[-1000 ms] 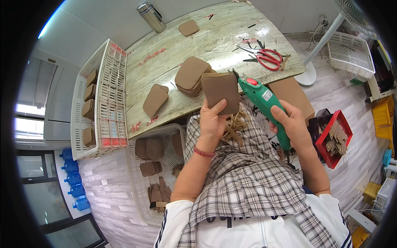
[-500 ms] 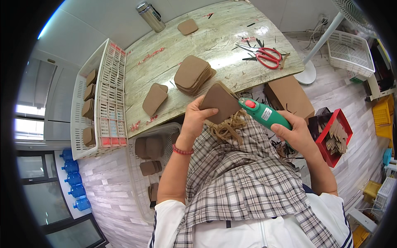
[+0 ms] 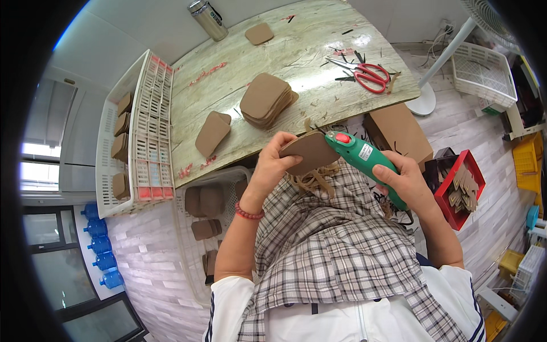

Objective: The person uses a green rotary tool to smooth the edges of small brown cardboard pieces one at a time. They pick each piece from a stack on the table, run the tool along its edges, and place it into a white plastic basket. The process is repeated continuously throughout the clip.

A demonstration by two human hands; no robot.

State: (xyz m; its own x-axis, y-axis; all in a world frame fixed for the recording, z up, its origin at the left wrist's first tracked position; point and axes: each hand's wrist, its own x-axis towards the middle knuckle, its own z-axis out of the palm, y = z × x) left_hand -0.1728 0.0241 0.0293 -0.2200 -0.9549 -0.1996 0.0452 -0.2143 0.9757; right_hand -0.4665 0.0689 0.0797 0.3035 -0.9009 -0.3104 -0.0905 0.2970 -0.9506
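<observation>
Pinched between the thumb and fingers of my left hand (image 3: 274, 165) is a flat brown panel (image 3: 312, 153) with rounded corners. My right hand (image 3: 402, 175) wraps around a green handheld electric cutter (image 3: 364, 156) with a red button. The cutter's head is at the panel's right edge, and a thin brown strip (image 3: 308, 123) curls up beside it. Trimmed brown strips (image 3: 315, 181) lie on my plaid apron (image 3: 319, 233) below the panel. On the table just beyond my hands stands a stack of similar brown panels (image 3: 263, 98), with a few more panels (image 3: 213, 134) to its left.
Red-handled scissors (image 3: 371, 78) lie among black scraps on the table (image 3: 228, 80). A steel flask (image 3: 208, 20) stands at the far edge. White crates with brown panels (image 3: 151, 125) (image 3: 181, 245) are at left. At right are a cardboard box (image 3: 401, 134) and a red bin (image 3: 477, 171).
The brown panel has turned and tilted flatter in my left hand. The cutter's head has shifted slightly left and up along its edge, and a strip now curls up there.
</observation>
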